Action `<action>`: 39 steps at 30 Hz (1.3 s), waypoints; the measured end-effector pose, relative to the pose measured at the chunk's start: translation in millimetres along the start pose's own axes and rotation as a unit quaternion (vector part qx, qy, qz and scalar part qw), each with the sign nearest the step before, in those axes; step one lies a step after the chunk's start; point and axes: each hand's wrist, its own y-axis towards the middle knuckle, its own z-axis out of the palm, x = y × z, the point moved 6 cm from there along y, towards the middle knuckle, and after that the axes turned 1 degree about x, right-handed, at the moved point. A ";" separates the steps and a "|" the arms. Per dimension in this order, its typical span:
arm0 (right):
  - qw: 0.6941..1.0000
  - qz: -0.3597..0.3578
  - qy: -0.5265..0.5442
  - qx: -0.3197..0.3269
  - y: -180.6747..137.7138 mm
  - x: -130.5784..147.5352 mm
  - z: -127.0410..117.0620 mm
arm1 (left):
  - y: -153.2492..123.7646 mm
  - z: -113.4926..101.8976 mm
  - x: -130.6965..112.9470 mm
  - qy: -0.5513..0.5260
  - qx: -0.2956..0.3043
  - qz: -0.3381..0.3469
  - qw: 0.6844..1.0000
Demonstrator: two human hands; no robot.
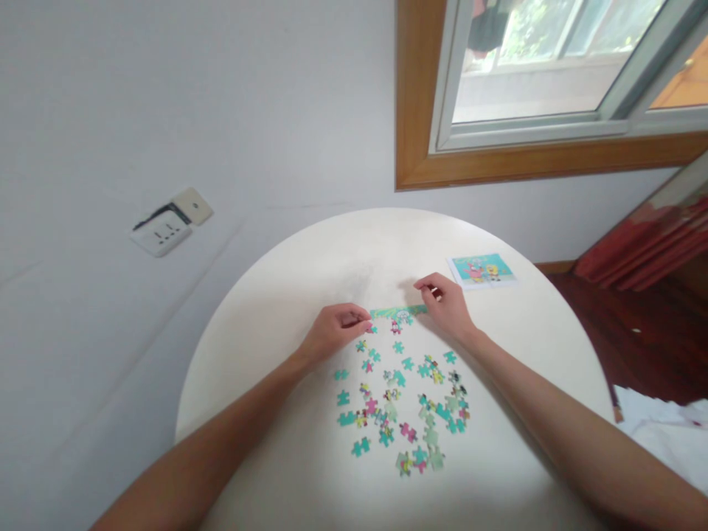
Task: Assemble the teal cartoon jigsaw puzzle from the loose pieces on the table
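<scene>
A joined strip of teal jigsaw puzzle (387, 313) lies across the middle of the white table, between both hands. At its left end, my left hand (340, 328) is closed in a pinch on a small pink and teal puzzle piece (371, 328). My right hand (447, 304) is over the strip's right end, fingers curled together; whatever they hold, if anything, is hidden. Just below the strip is a pink puzzle piece (396, 327). Many loose pieces, teal, pink, yellow and pale green, are scattered nearer to me, including a teal piece (361, 447).
A cartoon picture card (482, 270) lies on the round white table (248, 317) beyond my right hand. The wall with a socket (163, 230) is at the left, a wood-framed window (531, 158) above. A red curtain (636, 247) and white material (664, 424) are at the right.
</scene>
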 end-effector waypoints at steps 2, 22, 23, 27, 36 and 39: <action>1.000 -0.019 0.004 0.024 -4.4 14.1 2.3 | 0.5 -2.0 0.0 -0.011 -0.023 0.002 1.000; 0.999 -0.018 -0.006 0.035 -13.3 38.9 -4.7 | -6.9 5.7 -10.6 0.050 -0.023 0.066 0.996; 0.999 -0.017 -0.008 0.033 -13.0 37.3 -5.0 | -6.8 6.4 -10.6 0.048 -0.020 0.070 0.996; 0.999 -0.021 -0.016 0.028 -11.0 31.6 -4.2 | -6.4 6.9 -6.4 0.046 -0.014 0.072 0.996; 0.999 -0.010 -0.034 0.029 -6.8 21.5 -8.8 | -4.5 9.1 4.4 0.066 -0.011 0.060 0.996; 0.999 -0.007 -0.033 0.037 -8.4 23.0 -6.2 | -4.1 11.3 3.5 0.054 -0.011 0.064 0.996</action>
